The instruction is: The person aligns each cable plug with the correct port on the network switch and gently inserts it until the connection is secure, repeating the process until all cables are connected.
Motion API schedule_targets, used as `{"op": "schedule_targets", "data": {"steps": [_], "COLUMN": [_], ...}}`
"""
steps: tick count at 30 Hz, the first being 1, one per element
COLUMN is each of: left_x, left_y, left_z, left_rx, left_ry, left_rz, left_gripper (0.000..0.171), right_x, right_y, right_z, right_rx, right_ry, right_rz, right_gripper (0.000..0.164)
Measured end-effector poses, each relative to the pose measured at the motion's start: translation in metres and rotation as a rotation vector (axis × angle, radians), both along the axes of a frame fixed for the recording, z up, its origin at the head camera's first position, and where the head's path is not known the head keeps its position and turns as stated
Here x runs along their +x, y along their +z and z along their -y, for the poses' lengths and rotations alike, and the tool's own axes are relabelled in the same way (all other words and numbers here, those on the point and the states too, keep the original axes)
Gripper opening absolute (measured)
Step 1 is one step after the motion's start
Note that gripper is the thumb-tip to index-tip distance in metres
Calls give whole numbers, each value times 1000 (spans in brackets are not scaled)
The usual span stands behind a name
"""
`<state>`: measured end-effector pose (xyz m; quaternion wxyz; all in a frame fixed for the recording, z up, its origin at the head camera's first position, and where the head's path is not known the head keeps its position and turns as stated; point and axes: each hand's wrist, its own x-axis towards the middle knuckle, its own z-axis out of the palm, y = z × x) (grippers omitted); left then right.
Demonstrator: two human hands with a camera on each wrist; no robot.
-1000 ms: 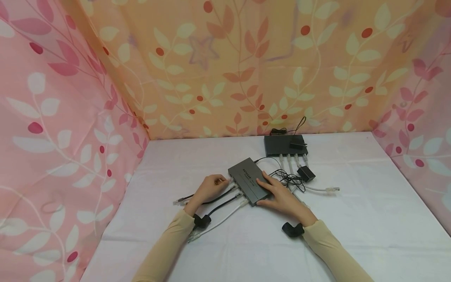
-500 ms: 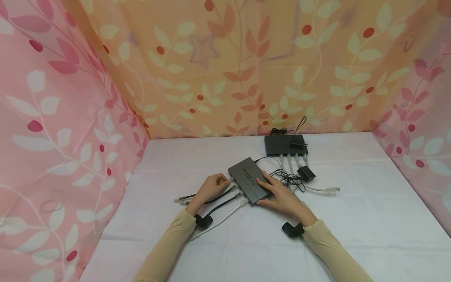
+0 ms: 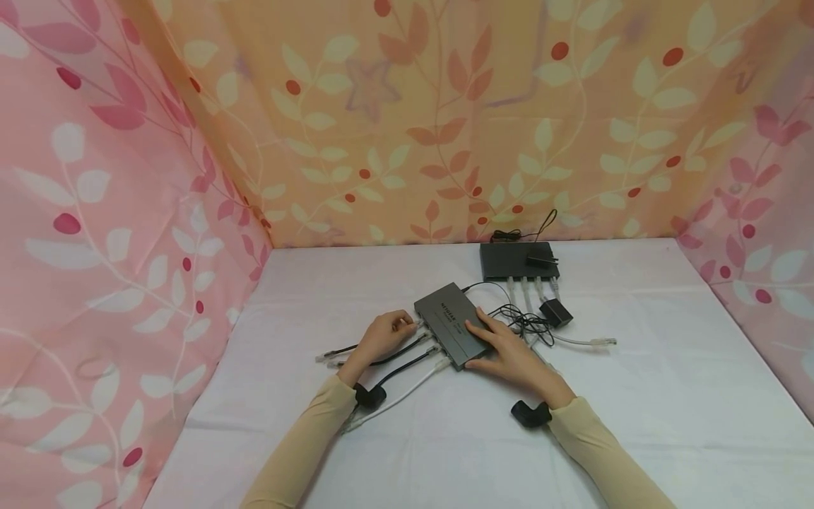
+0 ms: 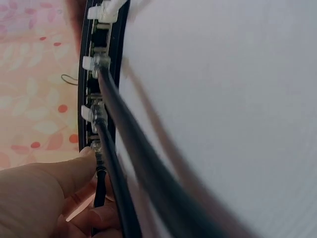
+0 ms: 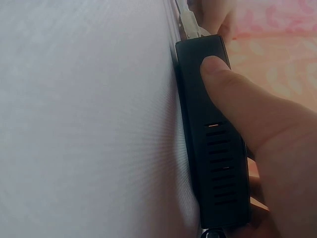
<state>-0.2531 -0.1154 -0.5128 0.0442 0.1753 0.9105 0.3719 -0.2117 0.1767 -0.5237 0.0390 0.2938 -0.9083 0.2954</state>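
Note:
A dark grey network switch (image 3: 448,322) lies at an angle on the white cloth. Several network cables enter its left-facing row of ports, two black ones and a white cable (image 3: 407,394) among them. My left hand (image 3: 381,338) pinches the clear plug (image 4: 97,147) of a black cable at the end port, thumb against it. From the other side my right hand (image 3: 511,359) holds the switch. In the right wrist view the thumb presses the slotted side wall (image 5: 213,144), while the fingers are mostly hidden behind the housing.
Farther back stands a second black box (image 3: 509,260) with several pale cables in its front. A black power adapter (image 3: 556,313) and a tangled black cord (image 3: 528,324) lie right of the switch. A loose grey cable end (image 3: 600,342) points right. Patterned curtains (image 3: 356,141) enclose the table.
Both hands stay at the switch, with only a very slight shift of the left hand. The whole view has drifted a little.

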Motion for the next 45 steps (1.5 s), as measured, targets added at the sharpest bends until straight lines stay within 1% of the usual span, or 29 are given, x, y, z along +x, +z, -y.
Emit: {"op": "schedule_targets", "data": {"steps": [3,10,17,20,21,24,27,28,31,34,40,45], "left_x": [1,2,4,5,6,7,8,8,6,4,4,4], "left_y": [-1,-4,-1,0,0,0,-1,-1,-5,-6,-4,-2], "left_z": [-1,-1,-1,-1,-1,-1,-2,-3,-3,-3,-3,-2], "left_rx": [8,13,14,34,39,50,31,26,1,-3,14,23], "left_ry": [-1,-3,-12,-31,-42,-55,-30,-17,4,12,33,18], "left_rz": [17,23,27,4,-21,-59,-62,-47,-41,-43,13,24], "left_gripper": [15,16,18,20,21,22,20,19,19,19,19,20], "right_x": [-1,0,0,0,0,-1,0,0,0,0,0,0], "right_y": [-2,-1,-2,-2,-3,-3,-3,-3,-2,-1,0,-1], "right_z": [0,0,0,-1,-1,-1,-1,-1,-1,-1,-1,-1], "right_rx": [-2,-1,0,0,0,0,-3,-4,-3,1,7,-5], "right_ry": [2,5,3,-1,-2,-3,2,4,2,-3,-5,2], "right_rz": [-8,-4,-12,-15,-16,-11,-3,-6,-10,-16,-17,-27], "right_gripper": [81,80,81,81,81,81,81,81,81,81,81,81]}}
